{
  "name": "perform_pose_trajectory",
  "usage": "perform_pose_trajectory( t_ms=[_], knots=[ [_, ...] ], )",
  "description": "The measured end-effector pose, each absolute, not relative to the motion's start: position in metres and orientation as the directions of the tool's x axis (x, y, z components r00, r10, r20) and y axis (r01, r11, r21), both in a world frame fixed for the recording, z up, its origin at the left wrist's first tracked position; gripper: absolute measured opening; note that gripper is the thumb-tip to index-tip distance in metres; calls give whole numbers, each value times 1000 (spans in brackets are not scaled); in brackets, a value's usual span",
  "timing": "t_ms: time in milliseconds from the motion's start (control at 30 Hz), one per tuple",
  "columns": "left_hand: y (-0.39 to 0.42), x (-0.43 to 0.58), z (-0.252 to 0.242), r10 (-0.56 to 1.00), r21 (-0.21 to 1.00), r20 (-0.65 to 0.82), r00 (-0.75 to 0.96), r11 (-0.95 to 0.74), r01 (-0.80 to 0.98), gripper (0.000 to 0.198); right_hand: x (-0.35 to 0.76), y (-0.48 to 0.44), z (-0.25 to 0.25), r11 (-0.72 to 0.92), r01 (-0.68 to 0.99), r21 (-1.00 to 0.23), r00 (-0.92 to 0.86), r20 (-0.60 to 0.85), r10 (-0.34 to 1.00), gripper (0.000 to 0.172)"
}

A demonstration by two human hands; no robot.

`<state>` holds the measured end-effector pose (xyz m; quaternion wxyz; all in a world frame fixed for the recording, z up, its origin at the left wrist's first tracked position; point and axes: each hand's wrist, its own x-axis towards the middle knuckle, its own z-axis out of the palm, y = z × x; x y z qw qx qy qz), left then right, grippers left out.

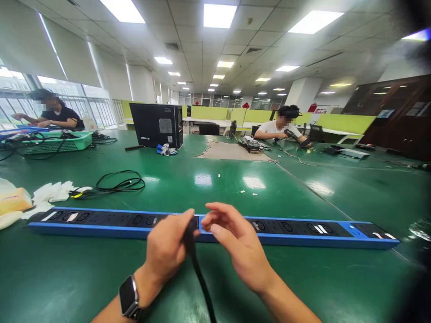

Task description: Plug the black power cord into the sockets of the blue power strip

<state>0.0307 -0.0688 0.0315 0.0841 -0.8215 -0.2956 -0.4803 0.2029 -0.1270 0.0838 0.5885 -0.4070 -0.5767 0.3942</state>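
A long blue and black power strip [215, 226] lies across the green table in front of me, with rows of sockets and small white labels on its face. My left hand [168, 237], with a watch on the wrist, grips a black power plug [189, 237] over the strip's middle. From that plug a thick black cable [202, 278] runs down toward me. Just right of the plug, my right hand [235, 242] is held with curved fingers, thumb and fingertips apart, and nothing shows between them. Both hands cover part of the strip.
Black coiled cable [117, 181] and white tissues [54, 193] lie at the left, beyond the strip. Farther back are a green basket [76, 142] of cables, a black computer case [156, 125] and gloves [166, 150]. Two people sit across the green table [215, 188].
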Motion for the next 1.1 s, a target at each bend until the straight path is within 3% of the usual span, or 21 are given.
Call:
perform_pose_trajectory(
  t_ms=[67, 167, 333, 433, 700, 967, 1100],
  knots=[
    [-60, 3, 37, 504, 251, 840, 203, -692, 676, 40, 211, -121, 71, 359, 3, -933, 137, 356, 925, 28],
    [-49, -25, 35, 638, 407, 769, 51, -550, 729, 43, 234, -113, 39, 274, 130, -953, 249, 298, 921, 28],
    [-36, -37, 12, 810, 610, 583, 62, -487, 625, 48, 253, -122, -3, 311, 498, -810, 213, 462, 861, 22],
    [-32, -37, 6, 808, 580, 558, 190, -543, 607, 43, 246, -130, -8, 368, 568, -736, 119, 516, 848, 21],
    [-21, -50, 20, 770, 433, 472, 430, -627, 648, 38, 235, -128, -15, 336, 607, -720, -28, 404, 914, 21],
    [-22, -50, 21, 824, 532, 434, 363, -560, 635, 40, 233, -128, -19, 301, 651, -697, -66, 343, 937, 21],
    [-17, -51, 26, 834, 542, 355, 423, -552, 634, 38, 232, -126, -19, 292, 654, -698, -78, 321, 944, 22]
  ],
)
